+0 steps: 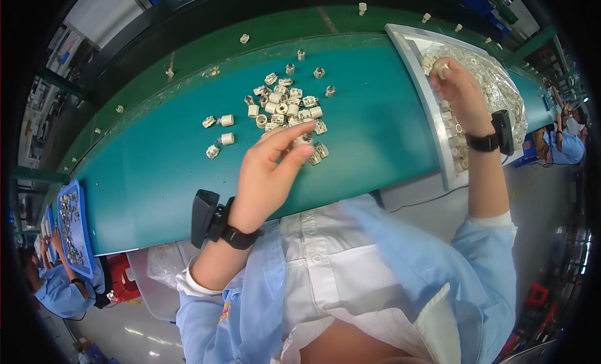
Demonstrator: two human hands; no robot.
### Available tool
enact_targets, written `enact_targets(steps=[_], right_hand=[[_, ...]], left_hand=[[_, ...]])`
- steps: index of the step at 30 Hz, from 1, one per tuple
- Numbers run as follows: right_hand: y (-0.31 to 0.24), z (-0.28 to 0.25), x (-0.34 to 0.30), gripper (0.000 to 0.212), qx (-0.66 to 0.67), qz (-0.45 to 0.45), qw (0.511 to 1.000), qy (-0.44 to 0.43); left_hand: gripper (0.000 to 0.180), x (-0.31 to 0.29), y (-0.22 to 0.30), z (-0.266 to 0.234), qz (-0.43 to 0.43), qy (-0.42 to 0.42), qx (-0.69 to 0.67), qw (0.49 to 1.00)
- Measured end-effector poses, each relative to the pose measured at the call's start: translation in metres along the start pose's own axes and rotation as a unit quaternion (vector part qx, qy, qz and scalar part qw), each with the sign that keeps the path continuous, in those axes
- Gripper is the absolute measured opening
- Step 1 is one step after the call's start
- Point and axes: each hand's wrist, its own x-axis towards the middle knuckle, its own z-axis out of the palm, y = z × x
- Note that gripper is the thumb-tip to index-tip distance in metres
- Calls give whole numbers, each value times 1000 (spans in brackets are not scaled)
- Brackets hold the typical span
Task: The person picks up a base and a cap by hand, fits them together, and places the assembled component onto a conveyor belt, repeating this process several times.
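Note:
Over the green work surface [175, 195], my left hand [266, 170] pinches a small metal-and-cream part [303, 140] between thumb and forefinger; the fingers partly hide it. Just beyond it lies a loose pile of cream plastic caps and metal-and-cream connector pieces [285, 104]. On the right, my right hand [462, 91] is raised over a metal-edged tray [418, 69], its fingertips closed on a cream cylindrical cap [442, 71]. Under that hand, more cream caps [456, 129] fill the tray beside a clear plastic bag [501, 88].
Two cream caps [226, 138] with attached pieces lie apart, left of the pile. A blue tray [78, 232] of small parts stands at the far left, near another person's hand [57, 242]. Scattered parts sit on the green strip [275, 29] behind.

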Motion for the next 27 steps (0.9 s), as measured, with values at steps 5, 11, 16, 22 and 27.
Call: enact_targets(steps=[5, 11, 16, 22, 27], right_hand=[[1, 79, -29, 27, 57, -8, 995, -80], [24, 152, -34, 37, 206, -53, 959, -188], [30, 179, -39, 30, 289, 13, 943, -168], [44, 186, -30, 26, 359, 5, 903, -236], [45, 194, -39, 23, 283, -6, 947, -151]], left_hand=[[34, -15, -2, 4, -19, -46, -99, 994], [28, -31, -4, -3, 32, -14, -167, 985], [25, -40, -6, -9, 30, 8, -173, 985], [24, -48, -9, -11, 14, 48, -210, 976], [26, -48, -17, -14, 41, 55, -189, 980]])
